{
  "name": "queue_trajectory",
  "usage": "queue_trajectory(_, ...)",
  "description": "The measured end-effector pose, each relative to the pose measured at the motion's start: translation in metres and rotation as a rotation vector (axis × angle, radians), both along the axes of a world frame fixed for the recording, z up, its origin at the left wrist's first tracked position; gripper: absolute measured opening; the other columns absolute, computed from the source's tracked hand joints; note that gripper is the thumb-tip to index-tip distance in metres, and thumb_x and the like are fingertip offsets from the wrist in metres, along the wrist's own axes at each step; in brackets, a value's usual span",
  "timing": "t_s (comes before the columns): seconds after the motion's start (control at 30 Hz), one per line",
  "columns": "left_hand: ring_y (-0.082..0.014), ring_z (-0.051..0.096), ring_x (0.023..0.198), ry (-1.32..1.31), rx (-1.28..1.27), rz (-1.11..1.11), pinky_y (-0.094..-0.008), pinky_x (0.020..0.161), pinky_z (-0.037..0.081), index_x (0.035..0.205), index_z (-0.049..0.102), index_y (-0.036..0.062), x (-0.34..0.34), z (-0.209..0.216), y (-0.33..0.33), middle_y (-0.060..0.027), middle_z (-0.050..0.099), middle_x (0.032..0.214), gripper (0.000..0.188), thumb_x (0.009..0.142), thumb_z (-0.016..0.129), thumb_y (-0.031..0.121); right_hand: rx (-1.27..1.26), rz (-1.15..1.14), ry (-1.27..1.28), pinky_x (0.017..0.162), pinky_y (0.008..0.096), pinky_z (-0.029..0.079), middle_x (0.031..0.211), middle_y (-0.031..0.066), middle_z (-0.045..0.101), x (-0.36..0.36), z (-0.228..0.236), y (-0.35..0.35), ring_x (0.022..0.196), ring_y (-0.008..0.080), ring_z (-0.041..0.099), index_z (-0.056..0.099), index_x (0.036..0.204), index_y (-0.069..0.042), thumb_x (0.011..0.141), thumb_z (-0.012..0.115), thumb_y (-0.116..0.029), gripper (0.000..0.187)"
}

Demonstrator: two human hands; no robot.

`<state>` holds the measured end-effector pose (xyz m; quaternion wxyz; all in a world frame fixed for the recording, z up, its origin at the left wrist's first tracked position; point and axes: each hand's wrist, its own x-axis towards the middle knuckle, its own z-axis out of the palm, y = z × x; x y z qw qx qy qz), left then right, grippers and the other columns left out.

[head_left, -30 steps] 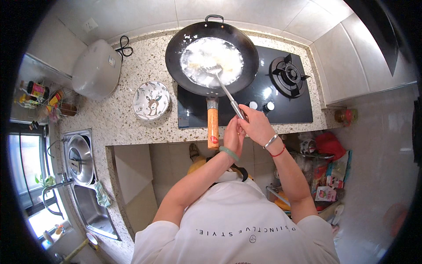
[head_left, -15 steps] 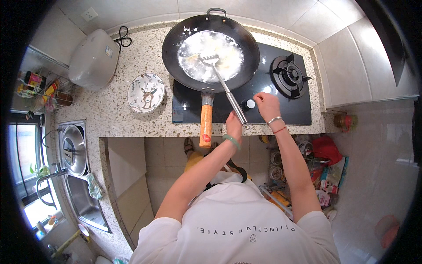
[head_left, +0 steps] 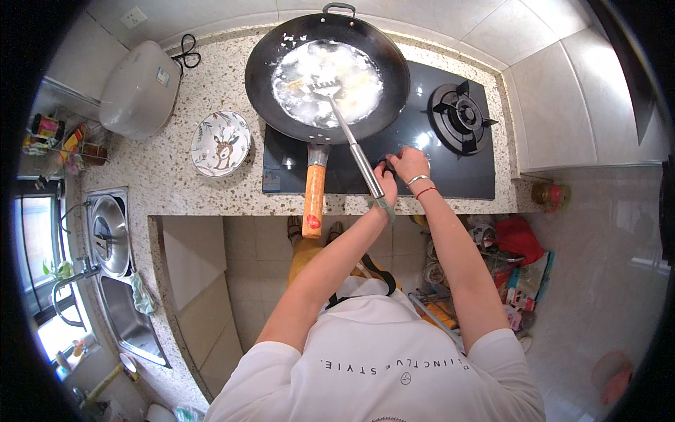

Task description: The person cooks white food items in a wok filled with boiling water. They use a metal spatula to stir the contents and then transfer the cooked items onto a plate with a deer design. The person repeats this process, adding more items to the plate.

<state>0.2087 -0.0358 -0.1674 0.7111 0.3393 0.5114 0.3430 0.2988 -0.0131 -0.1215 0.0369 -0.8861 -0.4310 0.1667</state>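
Note:
Both my hands meet at the dark stove knob [head_left: 385, 162] at the front of the black gas hob [head_left: 422, 179]. My left hand [head_left: 387, 184] has its fingers curled at the knob's near left side, beside the spatula's handle. From the right, my right hand [head_left: 409, 165] closes its fingers on the same knob; the fingertips partly hide it. A metal slotted spatula [head_left: 342, 123] leans in the black wok [head_left: 264, 77], its handle slanting over the rim toward me. Whitish, bubbling liquid [head_left: 327, 81] with pale yellowish pieces fills the wok's bottom.
The wok's wooden handle [head_left: 314, 200] juts past the counter edge. Left of it stands a deer-patterned bowl [head_left: 221, 144], with a grey appliance [head_left: 140, 91] behind. A second burner [head_left: 462, 116] is at right. A sink [head_left: 133, 320] with a pot lid [head_left: 111, 235] lies at far left.
My left hand has moved from under the spatula handle to the knob. My right hand has moved left and also closed on it. The view has shifted slightly.

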Motion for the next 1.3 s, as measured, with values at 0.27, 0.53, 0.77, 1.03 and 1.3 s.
queue_trajectory(0.27,-0.0217,0.057,0.102,0.106,0.032,0.082,-0.0315,0.09,0.042,0.118,0.056,-0.0052,0.008,0.01,0.002,-0.0151,0.06,0.114,0.035,0.086,0.043,0.002,0.03,-0.03,0.061,0.076,0.0412,0.052,0.08,0.0202,0.067,0.001,-0.001,0.0,0.081,0.0358,0.065,0.069,0.081,-0.001,0.074,0.068,-0.04,0.04)
queue_trajectory(0.53,-0.0222,0.054,0.11,0.054,0.064,0.007,-0.0316,0.098,0.04,0.119,0.053,-0.0037,0.002,0.012,0.004,-0.0138,0.056,0.119,0.033,0.09,0.039,0.001,0.0,-0.002,0.127,0.078,0.0432,0.052,0.09,0.0236,0.066,0.002,-0.001,-0.002,0.088,0.0382,0.064,0.065,0.09,0.003,0.075,0.07,-0.035,0.041)
queue_trajectory(0.77,-0.0234,0.059,0.101,0.102,0.101,0.123,-0.0311,0.092,0.043,0.111,0.062,-0.0041,0.012,-0.01,0.003,-0.0158,0.063,0.109,0.036,0.081,0.041,-0.005,0.062,-0.015,0.086,0.076,0.0413,0.052,0.083,0.0229,0.066,0.0,-0.011,-0.002,0.083,0.0376,0.064,0.065,0.082,0.001,0.075,0.069,-0.036,0.038)
queue_trajectory(1.03,-0.0245,0.055,0.106,0.162,0.126,0.049,-0.0325,0.094,0.043,0.113,0.061,-0.0011,-0.001,0.015,0.003,-0.0159,0.055,0.118,0.034,0.084,0.042,-0.003,0.03,0.04,0.148,0.079,0.0433,0.051,0.089,0.0259,0.065,0.002,-0.001,-0.004,0.088,0.04,0.063,0.06,0.093,0.004,0.076,0.067,-0.029,0.037)
queue_trajectory(1.3,-0.0262,0.055,0.106,0.176,0.139,0.081,-0.0333,0.094,0.043,0.112,0.06,-0.0046,0.004,0.001,0.002,-0.0184,0.054,0.117,0.032,0.086,0.043,-0.001,0.042,0.18,0.148,0.078,0.0441,0.051,0.087,0.0251,0.065,0.001,0.001,-0.008,0.087,0.0388,0.063,0.06,0.089,0.004,0.074,0.067,-0.024,0.032)
